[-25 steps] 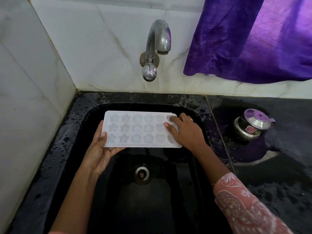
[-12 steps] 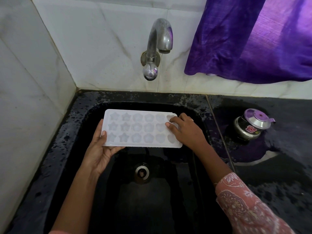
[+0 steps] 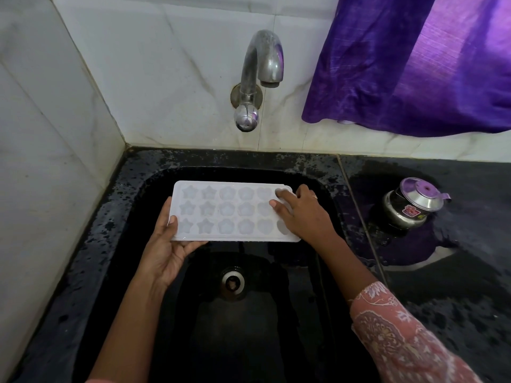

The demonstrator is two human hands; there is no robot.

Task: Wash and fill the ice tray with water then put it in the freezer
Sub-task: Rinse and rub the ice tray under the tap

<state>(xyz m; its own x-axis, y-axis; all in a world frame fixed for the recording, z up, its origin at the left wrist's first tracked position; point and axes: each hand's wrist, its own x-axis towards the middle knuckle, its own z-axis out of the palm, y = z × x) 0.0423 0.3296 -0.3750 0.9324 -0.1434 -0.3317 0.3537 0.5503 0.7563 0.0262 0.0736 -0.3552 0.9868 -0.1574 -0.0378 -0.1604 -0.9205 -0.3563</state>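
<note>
- Both hands keep the ice tray [image 3: 229,211] level over the black sink [image 3: 91,244], with the cavities facing up, above the drain [image 3: 233,281], which lies at 6 o'clock from it.
- I see no water coming from the tap [image 3: 260,73]. In my judgement the washing step is in hand and the filling is not yet begun.
- To do this step well, I would bring the tray under the spout at 12 o'clock, so that the stream meets the cavities and not the rim.
- One hand has to leave the tray to turn the tap, so the other should first take the whole weight. The tray looks thin and may bend.
- Each star and flower cavity should be rubbed with a fingertip, then the tray tipped toward the drain to empty it.
- Left hand [image 3: 166,258]: it grips the tray's corner at 8 o'clock, with the palm under it and the thumb [image 3: 172,221] on top of the rim.
- Right hand [image 3: 304,214]: it lies palm down on the end at 3 o'clock, fingers relaxed and a little bent. Two fingertips [image 3: 279,192] touch the last cavities, and I see no grip around the edge.
- A small steel pot with a purple lid [image 3: 412,205] stands on the wet counter at 3 o'clock, well apart from the tray.
</note>
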